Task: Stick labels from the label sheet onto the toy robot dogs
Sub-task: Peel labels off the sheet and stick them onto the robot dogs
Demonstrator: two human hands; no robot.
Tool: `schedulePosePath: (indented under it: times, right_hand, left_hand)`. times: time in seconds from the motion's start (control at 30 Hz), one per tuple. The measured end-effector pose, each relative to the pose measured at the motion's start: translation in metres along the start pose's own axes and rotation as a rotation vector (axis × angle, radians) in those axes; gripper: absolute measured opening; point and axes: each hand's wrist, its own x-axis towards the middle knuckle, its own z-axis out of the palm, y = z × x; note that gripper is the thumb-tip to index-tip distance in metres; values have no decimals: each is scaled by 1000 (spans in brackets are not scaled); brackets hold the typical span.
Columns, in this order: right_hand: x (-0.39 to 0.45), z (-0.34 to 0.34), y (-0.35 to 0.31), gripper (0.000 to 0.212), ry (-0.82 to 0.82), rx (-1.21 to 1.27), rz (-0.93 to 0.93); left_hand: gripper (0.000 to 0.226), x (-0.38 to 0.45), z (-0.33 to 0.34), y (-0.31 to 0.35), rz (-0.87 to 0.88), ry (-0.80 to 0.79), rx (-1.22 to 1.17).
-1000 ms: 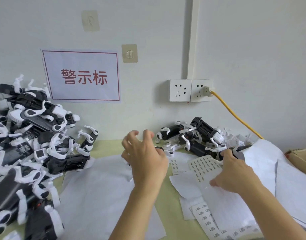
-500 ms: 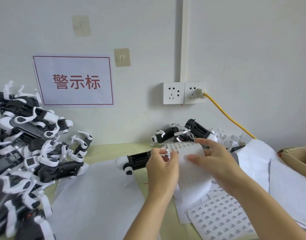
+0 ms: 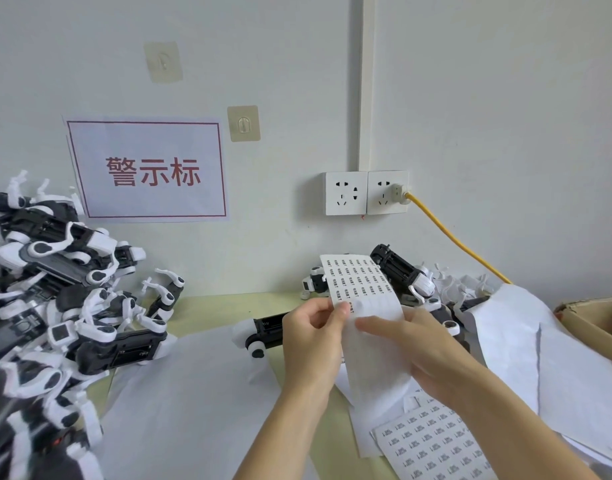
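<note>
A white wall backs the counter point(image 3: 211, 306). Both hands, left hand point(image 3: 315, 344) and right hand point(image 3: 419, 355), pinch the label sheet point(image 3: 363, 292) at centre; toy robot dogs point(image 3: 55, 306) crowd 9 o'clock, a cardboard box point(image 3: 599, 323) blocks 3 o'clock.

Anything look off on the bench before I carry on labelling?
Nothing damaged or spilled. The toy robot dogs lie in a tangled heap at left, and loose paper sheets overlap untidily at right. Both hands hold the label sheet upright.

Bright, even light; soft shadows, wide-angle bending at edges.
</note>
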Motion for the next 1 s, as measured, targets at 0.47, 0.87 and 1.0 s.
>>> schedulePosePath:
  times: [0.47,0.87,1.0]
  right_hand:
    - [3,6,0,19,81,19,-48]
    - [6,8,4,4,209,-78,-136]
    - [4,9,4,9,195,-125,-211]
  left_hand:
    - [12,3,0,-4,109,1,110]
    - [18,3,-2,-7,486,11,443]
    - [13,2,-2,-8,528,-22,516]
